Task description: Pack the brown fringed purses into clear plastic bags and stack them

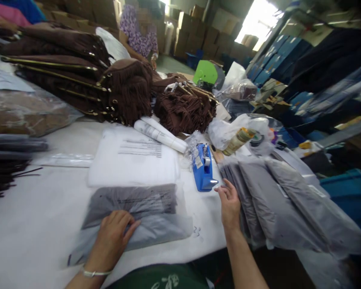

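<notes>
The left hand point(112, 235) lies palm down with the thumb set a little apart from the fingers, resting on the folded flap of a flat packet point(138, 200) at the near middle of the tabletop point(57, 208); its cloudy, wrinkled plastic shows something dark and soft inside. The right hand point(230, 200) is raised just beside the nose of a glossy blue tape dispenser point(203, 172), thumb and fingertips narrowly spaced; whether they hold a strip of tape I cannot tell. Behind the packet sits a smooth, milky stack of plastic bags point(132, 160) printed with rows of black text, too blurred to read, and a rolled white bag point(161, 134) with similar print lies across its far edge. On the right, more filled packets point(276, 200), long and grey with creased, shiny skins, lie overlapping, a few bearing small pale labels. Farther back, dark brown bags point(78, 72) with a suede-like look, shaggy fringe and gold-coloured zips are heaped up. A slanted roll of yellowish tape point(239, 140) leans near clear crumpled plastic point(219, 130). Handwriting point(197, 231) on the white surface beside the packet looks like "23".
</notes>
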